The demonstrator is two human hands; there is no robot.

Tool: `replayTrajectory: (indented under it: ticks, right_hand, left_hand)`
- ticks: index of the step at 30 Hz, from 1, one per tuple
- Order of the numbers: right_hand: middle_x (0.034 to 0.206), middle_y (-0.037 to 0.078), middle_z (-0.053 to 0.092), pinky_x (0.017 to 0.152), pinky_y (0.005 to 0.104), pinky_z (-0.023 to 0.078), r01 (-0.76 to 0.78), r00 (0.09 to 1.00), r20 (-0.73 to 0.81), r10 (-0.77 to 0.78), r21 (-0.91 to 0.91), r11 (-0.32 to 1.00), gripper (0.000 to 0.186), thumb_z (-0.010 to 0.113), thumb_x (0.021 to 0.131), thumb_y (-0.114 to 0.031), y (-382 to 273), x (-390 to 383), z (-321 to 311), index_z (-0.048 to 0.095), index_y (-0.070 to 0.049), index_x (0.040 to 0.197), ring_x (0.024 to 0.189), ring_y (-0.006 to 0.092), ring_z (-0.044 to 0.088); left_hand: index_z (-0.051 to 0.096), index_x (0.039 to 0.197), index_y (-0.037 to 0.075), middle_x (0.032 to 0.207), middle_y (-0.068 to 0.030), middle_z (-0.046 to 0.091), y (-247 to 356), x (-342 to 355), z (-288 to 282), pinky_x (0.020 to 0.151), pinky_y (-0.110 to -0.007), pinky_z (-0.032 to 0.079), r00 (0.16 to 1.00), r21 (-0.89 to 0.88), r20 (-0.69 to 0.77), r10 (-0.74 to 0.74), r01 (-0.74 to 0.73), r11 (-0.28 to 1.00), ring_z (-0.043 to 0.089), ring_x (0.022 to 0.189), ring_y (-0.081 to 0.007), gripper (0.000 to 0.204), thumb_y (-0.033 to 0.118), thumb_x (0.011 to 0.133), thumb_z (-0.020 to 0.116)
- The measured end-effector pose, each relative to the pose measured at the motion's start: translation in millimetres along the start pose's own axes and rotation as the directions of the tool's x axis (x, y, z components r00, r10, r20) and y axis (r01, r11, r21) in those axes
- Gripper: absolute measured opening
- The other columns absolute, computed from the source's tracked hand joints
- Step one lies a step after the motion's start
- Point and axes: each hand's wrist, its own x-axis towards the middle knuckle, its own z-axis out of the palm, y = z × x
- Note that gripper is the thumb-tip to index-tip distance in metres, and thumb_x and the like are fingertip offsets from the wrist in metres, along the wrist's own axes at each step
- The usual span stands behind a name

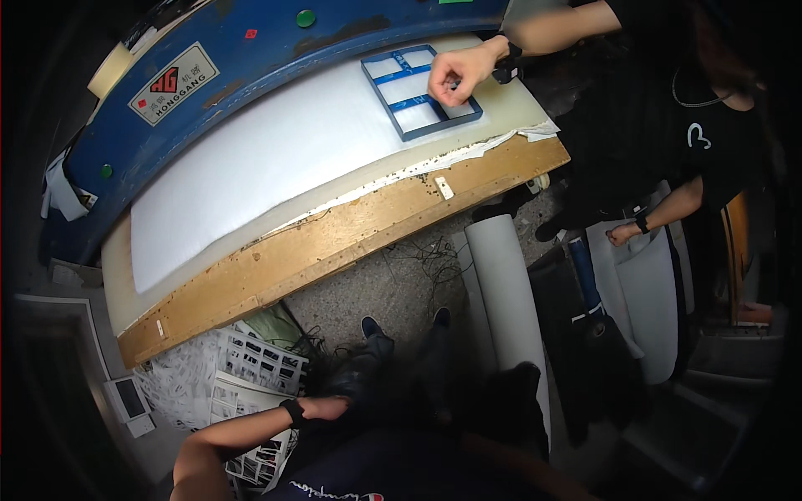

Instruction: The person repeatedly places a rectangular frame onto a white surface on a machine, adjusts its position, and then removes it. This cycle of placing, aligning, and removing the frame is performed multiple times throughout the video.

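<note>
dark wires (436, 257) were strewn across the speckled floor (334, 302); beside them a grey roll (504, 288) was placed, a blue tube (586, 275) farther right.

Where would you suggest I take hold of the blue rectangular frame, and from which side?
I'd pinch the left wall of the blue frame, coming in from the left: it lies flat on the white sheet with that thin, straight wall exposed, while a co-worker's hand is over its right part.
</note>
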Motion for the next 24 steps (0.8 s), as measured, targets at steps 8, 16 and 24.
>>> replayTrajectory:
  ticks: [8,16,24]
  right_hand:
    - [0.101,0.017,0.069,0.073,0.0455,0.055,0.026,0.999,0.022,-0.025,-0.033,0.999,0.040,0.058,0.094,-0.035,-18,0,27,0.062,-0.010,0.124,0.090,0.0363,0.068]
    - [0.099,0.017,0.069,0.071,0.0454,0.056,0.041,0.998,0.056,-0.039,-0.043,0.998,0.039,0.057,0.094,-0.035,-23,-3,60,0.062,-0.010,0.123,0.088,0.0364,0.069]
    - [0.097,0.016,0.070,0.070,0.0454,0.057,0.146,0.989,0.016,-0.145,-0.178,0.973,0.038,0.057,0.094,-0.035,-32,-52,28,0.062,-0.011,0.123,0.085,0.0365,0.070]
  left_hand:
    - [0.054,0.136,-0.002,0.141,-0.0244,0.054,49,-28,-42,0.115,-0.040,0.036,0.996,-0.060,0.045,-0.080,0.083,0.995,0.049,0.135,-0.0324,0.044,0.011,0.096,0.046]
    - [0.050,0.140,0.000,0.145,-0.0243,0.050,40,-36,-62,0.116,-0.038,0.035,0.992,0.031,0.113,0.053,-0.057,0.998,0.048,0.137,-0.0317,0.043,0.011,0.099,0.041]
    - [0.050,0.140,-0.003,0.143,-0.0255,0.052,-18,-34,-65,0.114,-0.038,0.037,0.984,0.008,0.101,0.150,-0.151,0.988,0.049,0.135,-0.0309,0.044,0.008,0.098,0.042]
